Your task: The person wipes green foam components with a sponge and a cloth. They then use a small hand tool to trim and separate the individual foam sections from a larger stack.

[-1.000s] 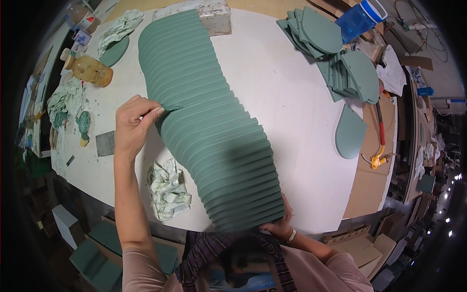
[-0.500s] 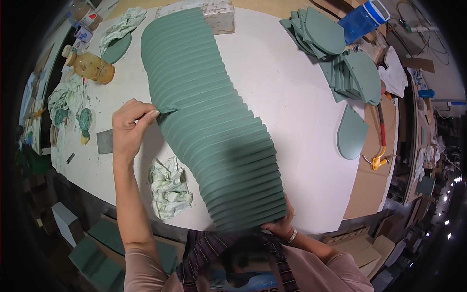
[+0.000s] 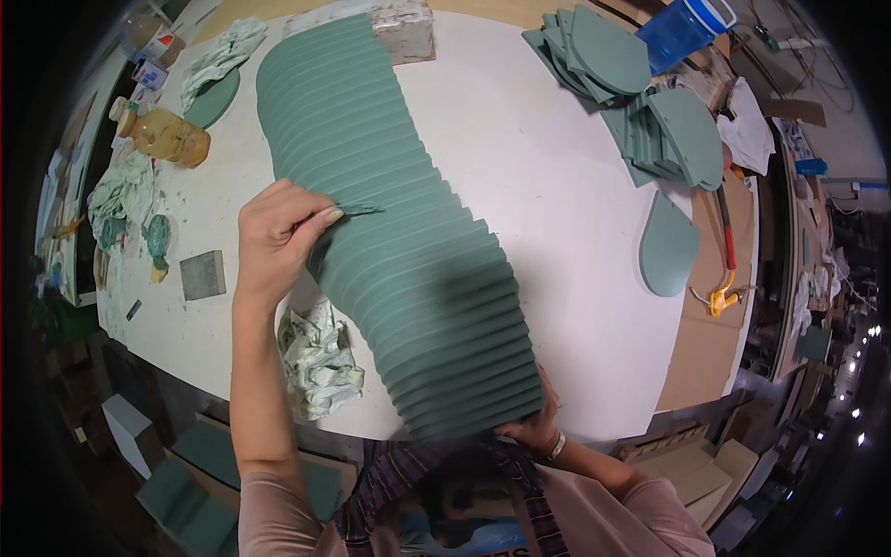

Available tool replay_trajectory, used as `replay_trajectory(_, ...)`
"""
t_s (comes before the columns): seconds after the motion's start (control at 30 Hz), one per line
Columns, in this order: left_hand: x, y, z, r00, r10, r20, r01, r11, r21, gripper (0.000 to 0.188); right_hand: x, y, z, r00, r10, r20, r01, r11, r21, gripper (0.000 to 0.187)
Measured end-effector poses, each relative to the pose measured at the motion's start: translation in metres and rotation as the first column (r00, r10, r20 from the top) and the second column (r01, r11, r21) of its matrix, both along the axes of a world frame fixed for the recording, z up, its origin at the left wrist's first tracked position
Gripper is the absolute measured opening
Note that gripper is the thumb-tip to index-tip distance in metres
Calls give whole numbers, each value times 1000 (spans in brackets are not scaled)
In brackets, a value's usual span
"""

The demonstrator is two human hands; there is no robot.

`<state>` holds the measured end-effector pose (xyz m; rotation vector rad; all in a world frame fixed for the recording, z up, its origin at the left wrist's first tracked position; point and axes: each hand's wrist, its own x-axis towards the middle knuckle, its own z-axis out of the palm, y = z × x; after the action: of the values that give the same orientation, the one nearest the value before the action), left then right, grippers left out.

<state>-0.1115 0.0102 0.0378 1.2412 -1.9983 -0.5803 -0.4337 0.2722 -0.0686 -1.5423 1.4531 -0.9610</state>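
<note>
A long overlapping row of green rounded panels (image 3: 427,278) runs from the far left of the white table to its near edge, fanned like shingles. Between thumb and fingers, my left hand (image 3: 283,232) pinches a thin, dark green strip (image 3: 362,210), perhaps a bit of paint-stained cloth; its kind is unclear. The strip lies against the panels' upper faces, around the middle of the row. At the near right corner, my right hand (image 3: 538,418) is closed round the end of the row, its fingers partly hidden by the panels. A crumpled, green-stained cloth (image 3: 320,362) lies beside my left forearm.
A whitish block (image 3: 408,32) stands at the row's far end. Loose green panels (image 3: 608,56) are piled at far right by a blue jug (image 3: 685,37); a single panel (image 3: 668,246) lies nearer. A jar of yellowish liquid (image 3: 167,137) and a grey square (image 3: 202,275) sit at left.
My left hand has moved right, carrying the green strip from the row's left edge further over the panels. My right hand keeps its place. The whole view has shifted slightly.
</note>
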Motion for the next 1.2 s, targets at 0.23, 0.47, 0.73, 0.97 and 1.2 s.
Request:
replay_trajectory(0.23, -14, -11, 1, 992, -56, 115, 62, 997, -44, 8, 3, -3, 0, 998, -24, 55, 27, 998, -57, 112)
replay_trajectory(0.47, -15, -9, -2, 994, -46, 97, 51, 997, -50, 9, 4, -5, 5, 995, -24, 92, 29, 998, -50, 112)
replay_trajectory(0.73, -31, -9, 0, 994, -89, 71, 95, 991, -91, 8, 7, -9, 11, 992, -51, 112, 53, 998, -18, 113)
replay_trajectory(0.97, -41, -16, -5, 994, -52, 94, 58, 996, -65, 9, 8, -8, 7, 995, -48, 88, 53, 997, -49, 113)
replay_trajectory(1.2, -46, -20, -2, 992, -74, 102, 82, 994, -77, 8, 4, -8, 7, 995, -42, 94, 44, 999, -27, 114)
